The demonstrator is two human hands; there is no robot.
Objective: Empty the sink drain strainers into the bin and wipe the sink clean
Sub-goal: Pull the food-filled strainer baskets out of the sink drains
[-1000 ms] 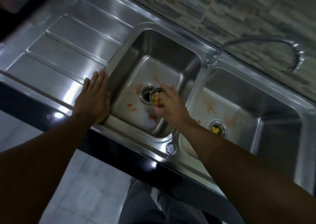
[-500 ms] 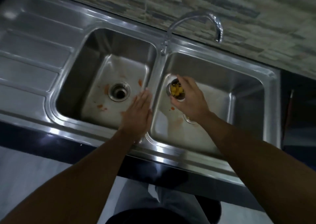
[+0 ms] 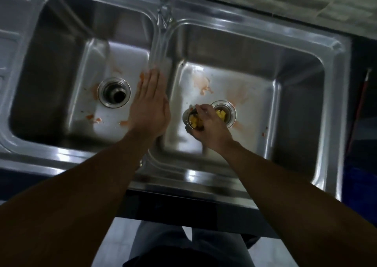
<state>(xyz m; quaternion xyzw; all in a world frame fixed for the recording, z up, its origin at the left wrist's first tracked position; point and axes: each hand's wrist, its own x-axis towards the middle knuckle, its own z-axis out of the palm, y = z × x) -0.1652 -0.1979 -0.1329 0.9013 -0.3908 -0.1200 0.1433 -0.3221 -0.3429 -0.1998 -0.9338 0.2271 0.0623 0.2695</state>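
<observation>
Right hand (image 3: 212, 128) grips the small round steel strainer of yellow scraps (image 3: 193, 121) low in the right steel basin (image 3: 295, 95), left hand (image 3: 150, 109) flat on the divider (image 3: 161, 42): emptying step, next carry it level to the bin.

Your left grip (image 3: 150, 103) lies flat, palm down, fingers straight and close together, pointing away from you. Its bare forearm runs up from the lower left with the wrist straight. Your right grip (image 3: 210, 123) has its fingers curled round a strainer (image 3: 193, 121), back of the hand up. Both arms reach forward, and the two grips are near each other but apart
</observation>
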